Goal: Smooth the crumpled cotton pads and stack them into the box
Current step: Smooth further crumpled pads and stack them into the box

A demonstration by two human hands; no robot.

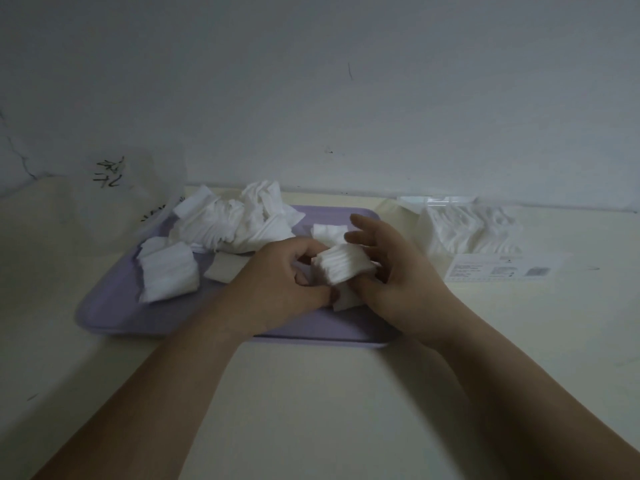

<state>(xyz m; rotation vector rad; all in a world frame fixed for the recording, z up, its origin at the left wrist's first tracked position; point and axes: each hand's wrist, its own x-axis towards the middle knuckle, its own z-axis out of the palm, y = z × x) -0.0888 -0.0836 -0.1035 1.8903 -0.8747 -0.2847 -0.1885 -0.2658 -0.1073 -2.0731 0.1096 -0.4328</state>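
The left hand (277, 282) is curled, its fingers and thumb pinching the left side of a small stack of cotton pads (341, 268) held just above the tray. The right hand (391, 271) meets the same stack from the other side: its fingers (360, 225) are spread and mostly straight, reaching past the pads, so it braces the stack rather than closing round it; how its thumb lies against the near edge cannot be made out. A single flat pad (346, 301) lies on the tray right under the two hands, and another white pad (325, 232) shows just behind the stack. All this sits over the right half of a lilac tray (138, 317) with rounded corners, which rests on a cream worktop (311, 393). On the tray's left side stands a second bundle of pads (169, 271), slightly fanned, with one loose pad (221, 270) lying flat beside it. Along the tray's far edge a heap of crumpled pads (242, 220) is piled up, loose and rumpled. To the right of the tray, apart from it, stands the clear box (474, 237), with white pads visible inside and a printed label on its near face. At far left a translucent plastic bag (131, 192) with dark lettering leans by the grey wall (311, 98).
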